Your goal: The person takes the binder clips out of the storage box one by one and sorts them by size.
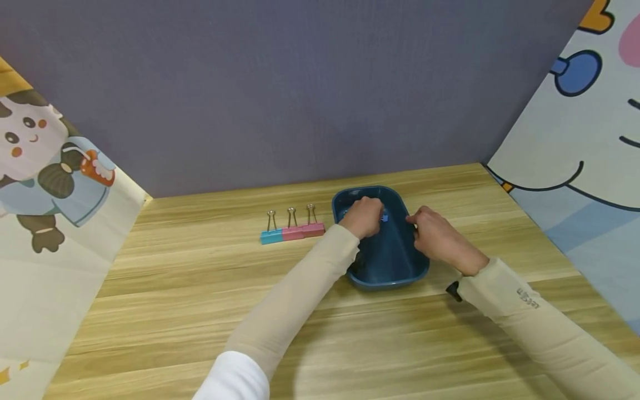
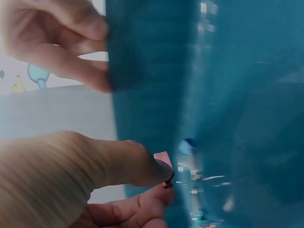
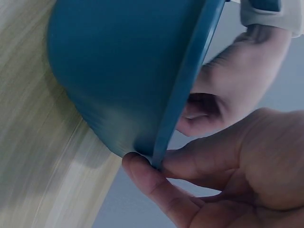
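A dark blue plastic basin sits on the table. My left hand reaches into its far part. In the left wrist view, that hand's thumb and finger pinch a small pink binder clip, mostly covered by the fingertips. Beside it inside the basin lie a blue clip and other shiny metal pieces, blurred. My right hand pinches the basin's right rim; the right wrist view has its thumb and a finger on either side of the rim.
Left of the basin, a blue binder clip and two pink ones stand in a row, wire handles up. The wooden table meets a grey partition at the back, with cartoon-printed panels at both sides.
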The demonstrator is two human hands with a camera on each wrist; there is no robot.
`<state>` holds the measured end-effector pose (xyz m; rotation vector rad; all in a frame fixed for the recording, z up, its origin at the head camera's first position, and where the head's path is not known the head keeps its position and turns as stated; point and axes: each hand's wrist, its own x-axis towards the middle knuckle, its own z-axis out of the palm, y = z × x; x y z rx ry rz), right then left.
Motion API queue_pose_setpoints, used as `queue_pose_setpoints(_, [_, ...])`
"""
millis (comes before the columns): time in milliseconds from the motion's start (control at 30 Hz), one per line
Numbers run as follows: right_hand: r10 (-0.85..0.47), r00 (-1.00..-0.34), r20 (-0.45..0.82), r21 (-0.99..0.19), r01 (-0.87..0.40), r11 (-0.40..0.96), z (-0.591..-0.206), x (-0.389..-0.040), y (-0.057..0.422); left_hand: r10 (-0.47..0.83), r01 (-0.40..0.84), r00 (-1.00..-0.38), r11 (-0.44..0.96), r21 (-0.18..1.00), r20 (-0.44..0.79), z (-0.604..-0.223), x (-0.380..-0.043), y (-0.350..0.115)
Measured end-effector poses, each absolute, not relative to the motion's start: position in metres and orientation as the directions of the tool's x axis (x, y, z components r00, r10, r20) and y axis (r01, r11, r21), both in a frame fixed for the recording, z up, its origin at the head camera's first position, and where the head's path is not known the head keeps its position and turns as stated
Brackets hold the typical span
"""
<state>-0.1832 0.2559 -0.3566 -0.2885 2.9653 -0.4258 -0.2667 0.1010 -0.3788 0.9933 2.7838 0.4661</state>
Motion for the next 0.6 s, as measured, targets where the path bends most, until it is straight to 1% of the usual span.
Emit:
queue_pose_setpoints(67, [-0.207,-0.973,-0.105,-0.289,-0.169,0.942,-0.357,-0.183,0.256,0.648,0.604,-0.761,0.718,0.347,-0.016,-0.371,-0.264,0.100])
queue_pose_setpoints(333, [-0.214,-0.970,-0.115,-0.287,-0.174,0.942,-0.356,-0.183,0.256,0.691,0.664,-0.722,0.673,0.325,0.045,-0.335,-0.239,0.097])
queue_pose_setpoints(467, [-0.221,-0.970,-0.102,-0.287,-0.184,0.940,-0.357,-0.183,0.256,0.713,0.688,-0.697,0.634,0.354,0.079,-0.324,-0.229,0.089])
queue_pose_setpoints(600, [-0.227,-0.971,-0.076,-0.284,-0.197,0.938,-0.357,-0.183,0.257,0.732,0.722,-0.667,0.589,0.363,0.139,-0.317,-0.219,0.075])
